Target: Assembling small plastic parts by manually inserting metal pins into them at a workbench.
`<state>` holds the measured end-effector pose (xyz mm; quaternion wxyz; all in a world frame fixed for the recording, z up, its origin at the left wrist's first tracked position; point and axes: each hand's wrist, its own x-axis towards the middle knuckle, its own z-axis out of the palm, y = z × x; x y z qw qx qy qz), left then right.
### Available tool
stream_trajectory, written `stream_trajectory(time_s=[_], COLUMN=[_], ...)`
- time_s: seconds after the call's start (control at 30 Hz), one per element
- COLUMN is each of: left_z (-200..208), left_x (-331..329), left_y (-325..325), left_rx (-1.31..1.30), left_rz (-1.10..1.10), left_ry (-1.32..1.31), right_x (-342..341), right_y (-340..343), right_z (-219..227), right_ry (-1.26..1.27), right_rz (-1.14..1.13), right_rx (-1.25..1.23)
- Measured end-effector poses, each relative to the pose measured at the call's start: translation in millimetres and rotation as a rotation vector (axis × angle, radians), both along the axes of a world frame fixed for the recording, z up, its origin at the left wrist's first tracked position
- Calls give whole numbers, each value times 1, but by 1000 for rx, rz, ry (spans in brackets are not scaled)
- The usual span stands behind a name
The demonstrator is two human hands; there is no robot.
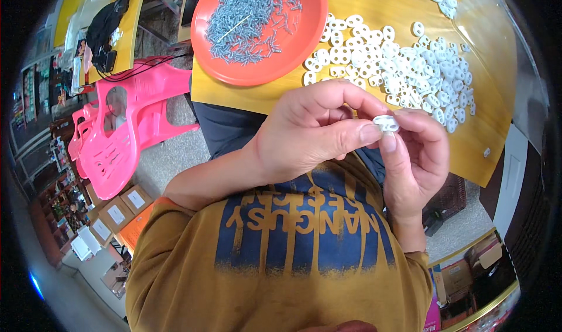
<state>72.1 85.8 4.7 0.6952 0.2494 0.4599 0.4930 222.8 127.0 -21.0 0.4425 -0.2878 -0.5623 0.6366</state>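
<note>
Between the fingertips of my two hands is a small white oval plastic piece (386, 122), held over the near edge of the table. My left hand (310, 127) pinches its left side with thumb and forefinger. My right hand (418, 162) grips it from the other side, the thumb pressed against its lower edge. Beyond my hands lie many loose white oval two-hole plastic pieces (404, 68), spread in a pile. Up and to the left, a round red plate (316, 33) bears a heap of small grey screws (252, 21) with a thin pale stick among them.
The yellow table (486, 115) carries the plate and pieces; one stray piece (486, 152) lies near its right corner. Pink plastic chairs (117, 139) stand at the left. Cardboard boxes (120, 209) are at lower left, and another box (456, 279) is at lower right.
</note>
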Motion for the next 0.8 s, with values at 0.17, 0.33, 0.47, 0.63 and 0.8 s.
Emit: stream_trajectory(time_s=[0.17,0.33,0.47,0.63,0.8], left_z=[-10,-17,-19,-20,-23], left_x=[2,7,8,4,-4], left_y=[0,-11,-14,-16,-17], left_rx=[179,124,32,-41,-80], left_rz=[32,-4,35,117,100], left_ry=[10,57,61,-32,-43], right_x=[1,3,4,20,11], right_y=[-8,-16,-20,-6,23], right_z=[-1,-13,-17,-25,-23], right_ry=[29,-14,-67,-259,-487], right_rz=[18,-19,-54,-158,-273], right_rx=[-75,74,135,604,782])
